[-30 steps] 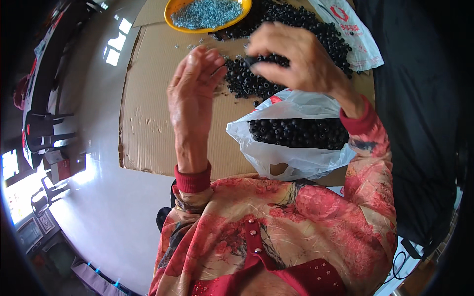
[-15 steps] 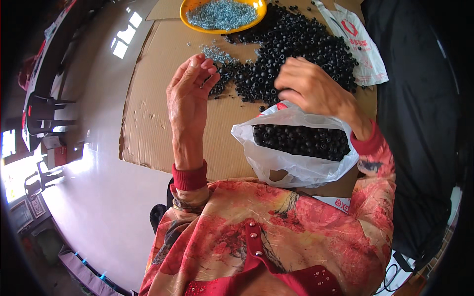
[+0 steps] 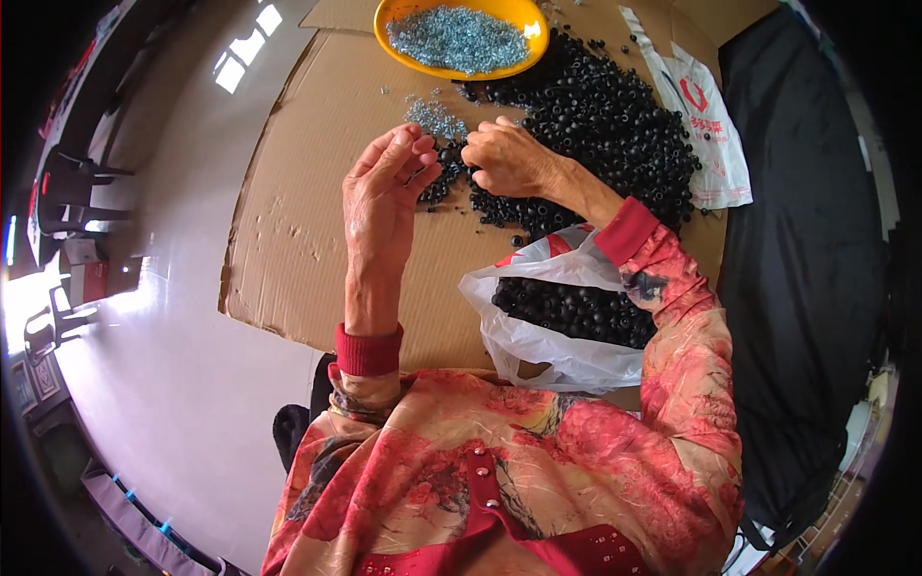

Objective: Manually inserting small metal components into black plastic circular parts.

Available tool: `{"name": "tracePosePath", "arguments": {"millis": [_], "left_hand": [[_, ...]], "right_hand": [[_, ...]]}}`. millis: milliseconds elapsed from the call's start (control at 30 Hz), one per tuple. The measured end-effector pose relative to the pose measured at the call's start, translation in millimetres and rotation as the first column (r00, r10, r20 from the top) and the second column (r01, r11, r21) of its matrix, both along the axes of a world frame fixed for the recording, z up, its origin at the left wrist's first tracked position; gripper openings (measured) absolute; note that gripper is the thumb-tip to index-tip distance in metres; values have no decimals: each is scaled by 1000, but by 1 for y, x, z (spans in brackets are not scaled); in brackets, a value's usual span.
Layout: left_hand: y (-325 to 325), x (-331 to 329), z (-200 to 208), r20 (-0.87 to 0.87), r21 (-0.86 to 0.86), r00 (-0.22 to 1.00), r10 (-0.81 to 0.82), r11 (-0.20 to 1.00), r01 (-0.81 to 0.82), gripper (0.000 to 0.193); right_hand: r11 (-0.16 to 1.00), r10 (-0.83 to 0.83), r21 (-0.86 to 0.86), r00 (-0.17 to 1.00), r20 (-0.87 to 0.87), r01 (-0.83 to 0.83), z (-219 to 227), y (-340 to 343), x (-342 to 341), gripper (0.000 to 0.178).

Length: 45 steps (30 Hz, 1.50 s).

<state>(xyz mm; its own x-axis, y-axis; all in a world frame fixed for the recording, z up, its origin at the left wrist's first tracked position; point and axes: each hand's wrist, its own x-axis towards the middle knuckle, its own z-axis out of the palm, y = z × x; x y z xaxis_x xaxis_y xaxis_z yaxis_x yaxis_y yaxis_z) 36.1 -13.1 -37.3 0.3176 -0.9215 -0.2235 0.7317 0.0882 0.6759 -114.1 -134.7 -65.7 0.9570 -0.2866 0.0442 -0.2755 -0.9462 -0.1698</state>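
upper centre: left hand (image 3: 379, 200) near-pinched, right hand (image 3: 511, 161) curled, any hold untellable; picking at black beads (image 3: 615, 125) seems underway, next needing fine fingertips.

red emblem (image 3: 692, 93) above red characters (image 3: 706, 126) on the flat white bag (image 3: 727, 175); red print (image 3: 555, 246) on the open bag (image 3: 555, 353), unreadable.

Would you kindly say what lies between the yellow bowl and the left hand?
In the head view, small blue beads lie scattered on the cardboard between the yellow bowl and left hand.

Black fabric (image 3: 802, 278) at right, pale glossy floor (image 3: 192, 374), dark chair (image 3: 65, 197) at far left
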Motion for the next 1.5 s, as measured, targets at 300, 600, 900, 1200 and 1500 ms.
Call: {"name": "tracePosePath", "arguments": {"millis": [300,600,900,1200,1500], "left_hand": [[0,4,-14,-10,69,999,32,997,-31,20],[0,-23,-7,-195,-106,955,-226,972,208,22],[7,-38,9,-301,-262,910,-284,943,207,26],[11,-35,21,-145,-293,972,-184,947,135,15],[11,-30,20,28,-279,987,-156,947,158,15]], "right_hand": [[994,-61,90,998,26,58,4,5,3,11],[364,-503,887,742,443,-284,53,21,-10,20],[393,-482,852,712,510,-345,69,32,-8,25],[807,-211,536,727,653,-247,87,32,-6,27],[882,-124,433,796,592,-185,110,29,-15,32]]}}
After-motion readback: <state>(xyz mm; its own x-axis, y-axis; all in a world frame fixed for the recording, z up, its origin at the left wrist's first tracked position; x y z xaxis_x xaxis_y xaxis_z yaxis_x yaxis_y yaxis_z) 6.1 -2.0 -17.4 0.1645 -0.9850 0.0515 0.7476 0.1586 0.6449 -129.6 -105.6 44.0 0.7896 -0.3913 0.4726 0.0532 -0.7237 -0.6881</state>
